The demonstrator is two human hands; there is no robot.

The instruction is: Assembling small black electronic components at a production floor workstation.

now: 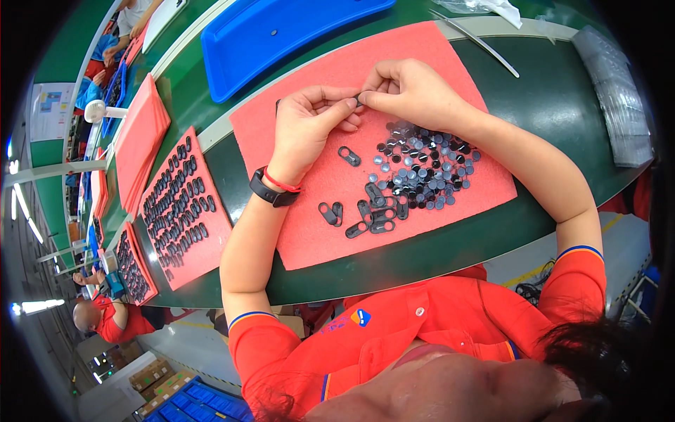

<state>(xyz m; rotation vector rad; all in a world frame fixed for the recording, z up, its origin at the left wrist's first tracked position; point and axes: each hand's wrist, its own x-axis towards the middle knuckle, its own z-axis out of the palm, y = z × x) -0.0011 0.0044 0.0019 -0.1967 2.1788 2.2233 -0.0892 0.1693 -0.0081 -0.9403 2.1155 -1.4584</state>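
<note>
Above the far half of a pink foam sheet (302, 246), my two hands meet at the fingertips. A small black part (359, 100), mostly hidden by the fingers, is pinched between them. My left hand (309, 123) grips it with thumb and fingers, the wrist wearing a black band and a red cord. My right hand (408, 88) is closed on its other side. Below the hands lies a heap of small round discs (429, 172), glossy black and grey. A single black oval piece with a round hole (349, 156) rests left of them; several similar oval pieces (380, 211) cluster nearer me.
A blue tray (218, 77) stands beyond the sheet. Metal tweezers (481, 48) lie at the far right, near stacked clear plastic trays (619, 105). To the left, another pink sheet (211, 246) bears rows of black pieces, beside stacked pink sheets (144, 133). A co-worker (119, 320) sits farther left.
</note>
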